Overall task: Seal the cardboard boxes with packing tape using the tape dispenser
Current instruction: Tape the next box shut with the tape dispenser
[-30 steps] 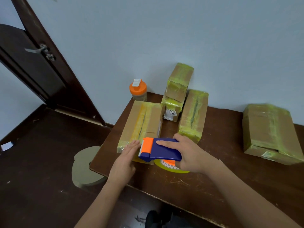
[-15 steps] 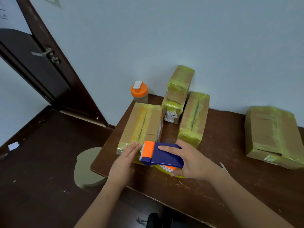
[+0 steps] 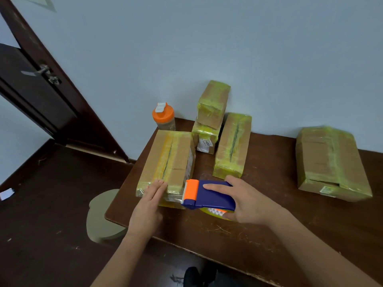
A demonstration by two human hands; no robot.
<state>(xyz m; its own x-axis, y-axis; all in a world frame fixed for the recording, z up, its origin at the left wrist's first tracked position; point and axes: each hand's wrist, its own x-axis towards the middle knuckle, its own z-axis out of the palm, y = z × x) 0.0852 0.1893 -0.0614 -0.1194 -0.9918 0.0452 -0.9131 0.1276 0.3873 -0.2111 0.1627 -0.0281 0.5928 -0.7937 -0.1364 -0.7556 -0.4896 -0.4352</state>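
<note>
A long cardboard box point(image 3: 178, 154) with a yellow tape strip along its top seam lies near the table's left corner. My left hand point(image 3: 149, 206) presses flat, fingers straight, on the box's near end. My right hand point(image 3: 246, 201) grips a blue and orange tape dispenser point(image 3: 207, 195) with a yellow tape roll beneath it; its orange toothed end sits at the box's near right corner. A second taped long box point(image 3: 233, 146), two stacked small boxes point(image 3: 211, 112) and a large taped box point(image 3: 329, 162) lie further back and right.
An orange-lidded bottle point(image 3: 163, 117) stands at the back left corner of the dark wooden table point(image 3: 269, 224). A round beige stool point(image 3: 101, 218) sits beside the table's left edge. A dark door point(image 3: 35, 96) is at the left. The wall is close behind the boxes.
My left hand has slid up a little onto the near end of the box. The dispenser stays at the box's near right corner. The camera has shifted slightly.
</note>
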